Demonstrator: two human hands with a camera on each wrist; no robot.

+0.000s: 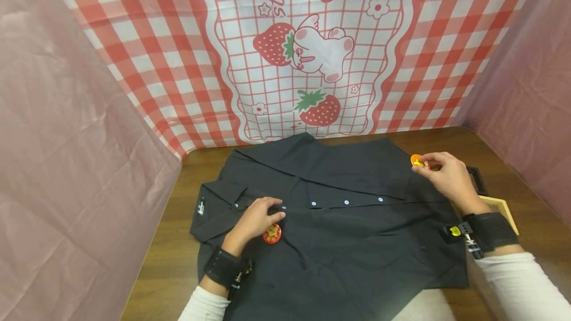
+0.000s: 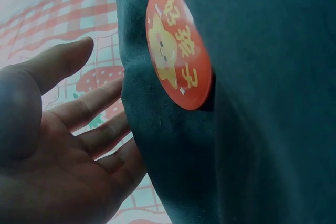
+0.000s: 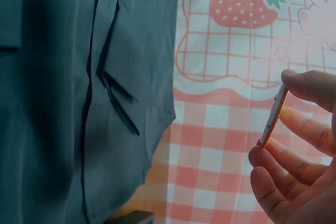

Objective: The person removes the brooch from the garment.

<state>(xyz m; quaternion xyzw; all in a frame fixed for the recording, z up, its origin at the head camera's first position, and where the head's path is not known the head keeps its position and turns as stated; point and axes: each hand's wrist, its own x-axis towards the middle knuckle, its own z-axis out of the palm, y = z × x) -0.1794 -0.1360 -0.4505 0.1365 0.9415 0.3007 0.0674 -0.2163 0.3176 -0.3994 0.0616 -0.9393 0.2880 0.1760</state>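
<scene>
A dark button-up shirt (image 1: pixel 357 251) lies spread out with its collar to the left. On its near side sits a round red pin badge (image 1: pixel 272 233) with a yellow star figure; in the left wrist view this badge (image 2: pixel 178 48) shows yellow characters. My left hand (image 1: pixel 257 218) is just beside the badge, at the shirt's button edge, its fingers loosely extended and their tips partly hidden by cloth. At the far right, my right hand (image 1: pixel 450 177) pinches an orange-and-yellow round badge (image 1: pixel 417 161) above the shirt; the right wrist view shows this badge (image 3: pixel 274 115) edge-on.
Beneath the shirt is a brown wooden table (image 1: pixel 162 241). Beyond my right wrist stand a light wooden tray (image 1: pixel 506 210) and a black object (image 1: pixel 476 180), partly hidden. A red-checked strawberry cloth (image 1: pixel 174 63) hangs behind, with pink cloth (image 1: pixel 89 162) at both sides.
</scene>
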